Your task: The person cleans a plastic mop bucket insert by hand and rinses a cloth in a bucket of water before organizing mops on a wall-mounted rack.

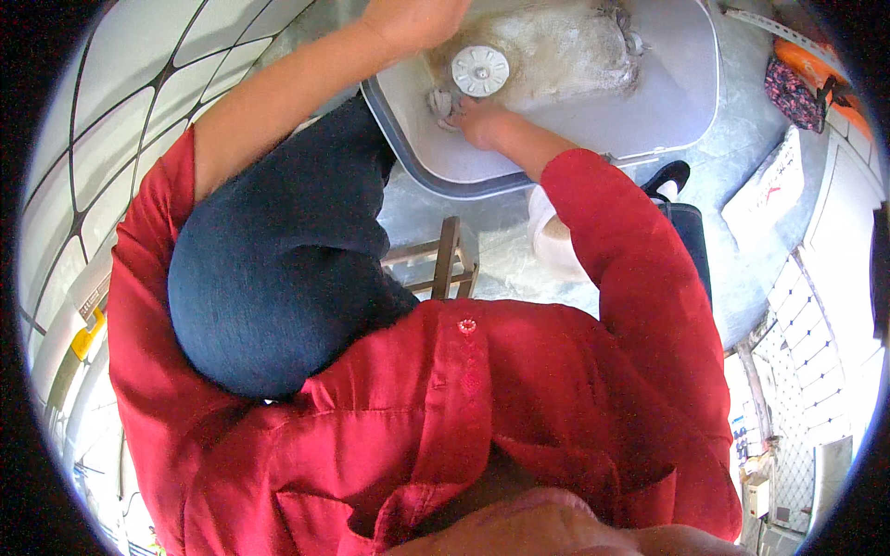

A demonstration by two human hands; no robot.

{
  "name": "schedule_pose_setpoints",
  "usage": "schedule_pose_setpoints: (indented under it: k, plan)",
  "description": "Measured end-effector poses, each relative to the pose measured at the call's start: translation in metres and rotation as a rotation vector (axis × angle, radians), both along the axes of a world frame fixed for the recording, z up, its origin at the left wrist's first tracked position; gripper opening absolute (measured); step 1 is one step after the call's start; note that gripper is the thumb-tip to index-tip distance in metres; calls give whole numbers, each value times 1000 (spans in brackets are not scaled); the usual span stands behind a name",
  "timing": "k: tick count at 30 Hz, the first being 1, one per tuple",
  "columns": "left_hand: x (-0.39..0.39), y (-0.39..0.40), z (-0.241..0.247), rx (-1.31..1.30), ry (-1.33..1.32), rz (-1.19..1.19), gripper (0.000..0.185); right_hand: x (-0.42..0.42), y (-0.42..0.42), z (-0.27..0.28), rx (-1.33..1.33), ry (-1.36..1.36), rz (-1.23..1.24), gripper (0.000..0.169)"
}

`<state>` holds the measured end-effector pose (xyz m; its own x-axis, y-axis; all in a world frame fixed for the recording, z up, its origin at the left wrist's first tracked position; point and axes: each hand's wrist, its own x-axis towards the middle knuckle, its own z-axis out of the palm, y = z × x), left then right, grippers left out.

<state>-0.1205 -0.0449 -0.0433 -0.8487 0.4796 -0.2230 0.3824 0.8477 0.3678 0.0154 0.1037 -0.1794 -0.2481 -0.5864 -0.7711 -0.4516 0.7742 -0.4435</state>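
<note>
Before me is a large, pale plastic housing (646,90) with rounded corners and a dark rim, its recessed floor stained brown. A round, slotted white disc (480,71) with a central hub sits in it. My right hand (483,124) reaches in just below the disc, its fingers against a lumpy pale grey piece (441,104). Whether they grip that piece cannot be made out. My left hand (416,24) is curled above the housing's upper left part, its fingers cut off by the picture's top edge. What it holds is hidden.
Below the housing stand a brown stool frame (446,257) and a whitish bucket (553,233), partly behind my right sleeve. A printed white bag (765,184) lies on the grey floor at right. Beyond it are a patterned cloth (795,94) and an orange object (806,59). A tiled wall (118,132) rises at left.
</note>
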Motion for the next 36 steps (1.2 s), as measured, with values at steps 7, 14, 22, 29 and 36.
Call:
schedule_pose_setpoints:
  k: [7,14,22,29,36]
  plan:
    - [-1,-2,-16,71,15,-24,17,-24,44,4,24,-31,88,35]
    - [-3,1,-12,74,67,11,13,-99,136,21,329,209,264,34]
    - [-13,-6,17,-77,-15,146,19,-138,240,128,140,506,-395,36]
    - [-32,-61,8,-196,136,184,29,-57,218,261,-300,224,-1121,38]
    - [-38,-101,22,-161,268,216,35,76,235,302,-294,-100,-1267,30]
